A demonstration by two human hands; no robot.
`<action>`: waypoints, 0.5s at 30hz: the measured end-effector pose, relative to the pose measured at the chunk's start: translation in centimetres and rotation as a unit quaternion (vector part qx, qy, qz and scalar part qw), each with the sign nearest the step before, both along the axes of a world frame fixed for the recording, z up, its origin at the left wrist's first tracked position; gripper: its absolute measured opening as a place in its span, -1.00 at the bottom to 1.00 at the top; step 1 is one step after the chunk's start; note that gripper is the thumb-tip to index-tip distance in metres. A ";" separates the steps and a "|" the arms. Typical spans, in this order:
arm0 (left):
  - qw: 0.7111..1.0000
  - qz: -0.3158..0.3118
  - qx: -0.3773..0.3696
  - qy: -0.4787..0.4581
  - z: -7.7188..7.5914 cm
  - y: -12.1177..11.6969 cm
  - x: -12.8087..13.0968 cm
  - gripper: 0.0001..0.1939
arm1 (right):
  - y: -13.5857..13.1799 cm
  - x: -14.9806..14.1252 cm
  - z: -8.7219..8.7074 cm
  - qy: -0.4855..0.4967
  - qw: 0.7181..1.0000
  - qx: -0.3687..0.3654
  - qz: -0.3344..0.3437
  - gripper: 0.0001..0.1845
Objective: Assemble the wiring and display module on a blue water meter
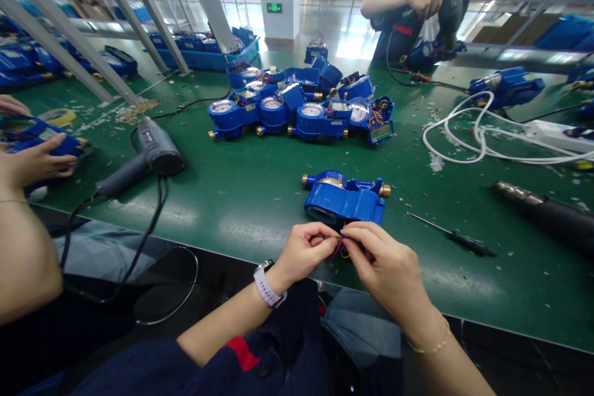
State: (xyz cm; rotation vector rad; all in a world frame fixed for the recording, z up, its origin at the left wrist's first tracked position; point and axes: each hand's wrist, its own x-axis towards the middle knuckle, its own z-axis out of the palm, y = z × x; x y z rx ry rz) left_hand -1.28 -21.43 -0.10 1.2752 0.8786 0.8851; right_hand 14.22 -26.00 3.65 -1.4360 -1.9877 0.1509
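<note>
Wires (344, 252), thin, red and yellow, seem pinched by left hand (304, 252) and right hand (390, 260), beside the blue brass-ended meter (357, 199) on the green counter (223, 182); I judge this wire-handling step calls next for gentle control.

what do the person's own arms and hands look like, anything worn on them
Both hands are bare, with no gloves. Above the left hand, the wrist wears a watch with a pale strap. Above the right hand, there is a thin, light-coloured bracelet. Both forearms are uncovered where they show. The top is dark navy with a red patch.
</note>
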 end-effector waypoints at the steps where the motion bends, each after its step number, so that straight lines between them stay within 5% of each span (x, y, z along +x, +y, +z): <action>1: 1.000 0.001 -0.001 0.000 0.0 0.0 0.0 -0.77 | 0.0 0.0 0.0 -0.007 1.000 -0.002 0.001 -0.84; 15: 1.000 0.016 0.017 -0.011 0.0 -0.1 0.4 -0.78 | 0.1 0.1 0.3 0.001 0.999 -0.040 -0.003 -0.85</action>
